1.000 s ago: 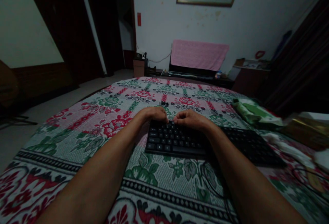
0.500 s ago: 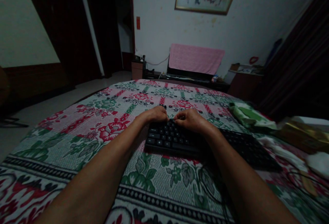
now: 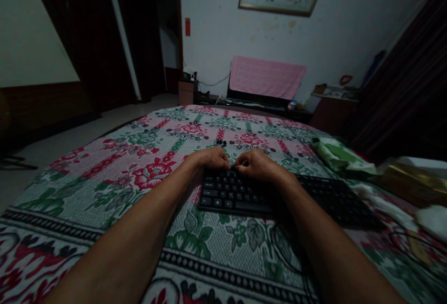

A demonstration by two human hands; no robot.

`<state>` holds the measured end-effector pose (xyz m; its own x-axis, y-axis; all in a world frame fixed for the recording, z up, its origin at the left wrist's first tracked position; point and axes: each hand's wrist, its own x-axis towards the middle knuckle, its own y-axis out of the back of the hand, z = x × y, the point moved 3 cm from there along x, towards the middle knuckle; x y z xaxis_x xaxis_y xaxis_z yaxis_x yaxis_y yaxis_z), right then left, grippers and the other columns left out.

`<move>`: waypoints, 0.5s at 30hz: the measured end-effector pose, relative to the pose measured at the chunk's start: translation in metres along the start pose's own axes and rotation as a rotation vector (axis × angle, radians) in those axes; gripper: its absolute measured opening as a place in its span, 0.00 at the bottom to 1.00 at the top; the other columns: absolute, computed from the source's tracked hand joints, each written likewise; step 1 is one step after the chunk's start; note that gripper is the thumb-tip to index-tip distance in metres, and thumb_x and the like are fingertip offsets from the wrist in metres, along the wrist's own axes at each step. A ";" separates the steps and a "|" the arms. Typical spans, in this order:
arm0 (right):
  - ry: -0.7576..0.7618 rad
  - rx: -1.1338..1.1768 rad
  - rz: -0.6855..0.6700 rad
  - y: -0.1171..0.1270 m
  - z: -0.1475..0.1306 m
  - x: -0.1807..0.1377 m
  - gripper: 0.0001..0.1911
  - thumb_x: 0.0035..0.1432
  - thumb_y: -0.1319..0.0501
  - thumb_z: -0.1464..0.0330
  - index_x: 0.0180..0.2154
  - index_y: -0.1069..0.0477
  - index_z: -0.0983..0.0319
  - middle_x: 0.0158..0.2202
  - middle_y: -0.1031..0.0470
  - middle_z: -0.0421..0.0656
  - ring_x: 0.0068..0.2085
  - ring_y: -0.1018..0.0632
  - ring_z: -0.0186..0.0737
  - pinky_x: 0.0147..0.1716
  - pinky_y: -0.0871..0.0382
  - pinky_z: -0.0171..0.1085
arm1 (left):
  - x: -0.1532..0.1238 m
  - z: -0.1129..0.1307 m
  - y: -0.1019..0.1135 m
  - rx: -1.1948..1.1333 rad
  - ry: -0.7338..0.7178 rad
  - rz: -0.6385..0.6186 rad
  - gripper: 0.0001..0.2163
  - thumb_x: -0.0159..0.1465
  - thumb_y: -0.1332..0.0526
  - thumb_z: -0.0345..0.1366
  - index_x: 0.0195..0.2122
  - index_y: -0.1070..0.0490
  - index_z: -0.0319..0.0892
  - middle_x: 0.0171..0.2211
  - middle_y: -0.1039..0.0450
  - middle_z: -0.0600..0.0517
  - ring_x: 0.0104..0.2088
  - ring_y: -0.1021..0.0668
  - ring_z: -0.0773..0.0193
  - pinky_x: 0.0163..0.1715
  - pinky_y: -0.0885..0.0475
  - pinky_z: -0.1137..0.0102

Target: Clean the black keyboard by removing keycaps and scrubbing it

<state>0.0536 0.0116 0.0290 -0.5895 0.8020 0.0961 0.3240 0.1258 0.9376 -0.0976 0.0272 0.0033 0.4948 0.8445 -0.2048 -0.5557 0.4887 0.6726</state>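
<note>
A black keyboard lies on the patterned bed cover, its middle hidden under my right forearm. My left hand rests at its upper left part, fingers closed and curled down. Close beside it, my right hand has thumb and fingers pinched together. Between the two sets of fingertips, a small dark piece shows at the keyboard's back edge. Whether it is a key or part of the frame, I cannot tell. What the left fingers hold, if anything, is hidden.
The floral bed cover spreads beneath everything. Right of the keyboard are a green-and-white packet, a golden box, a white cloth and a thin black cable. Another cable loops below the keyboard.
Both hands have come slightly lower in view, still close together. The keyboard's front edge looks thinner now, as if it lies flatter.
</note>
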 end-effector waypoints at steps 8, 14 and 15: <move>-0.037 0.219 -0.013 -0.001 0.012 -0.002 0.11 0.49 0.44 0.67 0.28 0.24 0.64 0.25 0.25 0.39 0.26 0.29 0.31 0.25 0.40 0.28 | 0.000 0.002 0.000 -0.002 -0.007 0.026 0.07 0.47 0.43 0.36 0.20 0.32 0.38 0.14 0.42 0.58 0.17 0.40 0.72 0.17 0.46 0.75; -0.053 0.151 -0.023 -0.001 0.011 -0.002 0.11 0.47 0.42 0.67 0.30 0.23 0.64 0.26 0.23 0.40 0.28 0.27 0.33 0.26 0.39 0.29 | 0.001 0.002 0.000 0.008 -0.022 0.030 0.06 0.47 0.44 0.36 0.20 0.33 0.38 0.14 0.44 0.59 0.17 0.40 0.72 0.17 0.46 0.75; -0.052 0.123 -0.022 0.000 0.009 -0.002 0.11 0.47 0.42 0.68 0.31 0.23 0.63 0.26 0.23 0.40 0.29 0.26 0.33 0.27 0.38 0.29 | 0.001 0.003 0.000 0.011 -0.022 0.033 0.06 0.47 0.44 0.35 0.20 0.33 0.38 0.14 0.44 0.59 0.17 0.41 0.72 0.17 0.46 0.75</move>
<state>0.0615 0.0155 0.0261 -0.5592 0.8272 0.0551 0.4012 0.2119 0.8911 -0.0956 0.0275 0.0051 0.4912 0.8549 -0.1671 -0.5644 0.4585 0.6864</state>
